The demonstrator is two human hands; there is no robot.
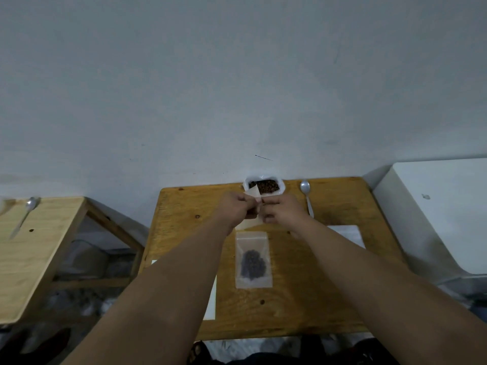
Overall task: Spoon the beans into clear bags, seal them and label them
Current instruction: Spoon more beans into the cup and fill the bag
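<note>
A clear bag holding a dark heap of beans lies flat on the middle of the wooden table. Above it, both hands hold a cream label sheet in the air. My left hand pinches its left part and my right hand pinches its right edge. Behind the hands stands an open white bag of brown beans at the table's far edge. A metal spoon lies to the right of it.
White sheets lie on the table at the right and under my left forearm. A second wooden table with another spoon stands at the left. A white appliance stands at the right, a wall behind.
</note>
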